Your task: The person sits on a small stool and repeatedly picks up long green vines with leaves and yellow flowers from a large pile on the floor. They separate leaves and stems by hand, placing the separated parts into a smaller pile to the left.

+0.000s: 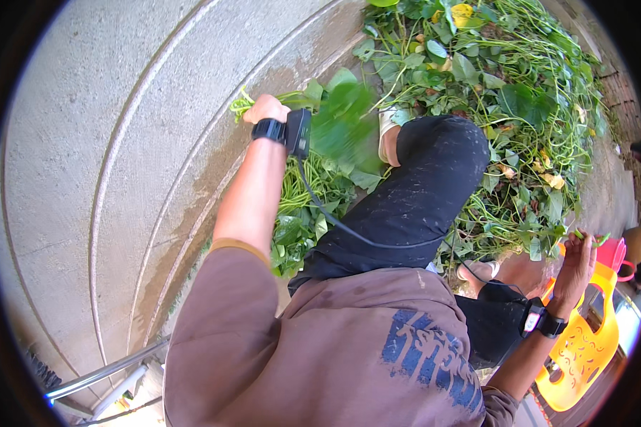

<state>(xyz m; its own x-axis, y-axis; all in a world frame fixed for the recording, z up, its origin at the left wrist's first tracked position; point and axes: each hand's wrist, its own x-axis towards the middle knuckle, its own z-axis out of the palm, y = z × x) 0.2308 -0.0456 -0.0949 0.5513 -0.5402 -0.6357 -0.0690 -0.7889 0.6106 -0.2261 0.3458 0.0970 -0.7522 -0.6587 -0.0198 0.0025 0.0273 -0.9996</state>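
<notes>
My left hand [267,108] is closed around a bunch of leafy green stems [247,104], held above the concrete. The cut ends poke out past the fist, while large leaves [343,117], blurred by motion, trail on the other side toward my foot. Out to the right, my right hand [575,274] pinches a short green stem piece [597,240] at its fingertips. A big heap of leafy vines [520,107] spreads on the ground beyond my knees. Below my left forearm lies a smaller pile of green stems [306,188], partly covered by my leg.
A yellow plastic chair [584,356] stands beside my right forearm, with a pink plastic item [611,252] near its top. Ridged concrete [121,107] stretches across the left. A metal rail [110,371] is at lower left. Cables run from devices on both wrists.
</notes>
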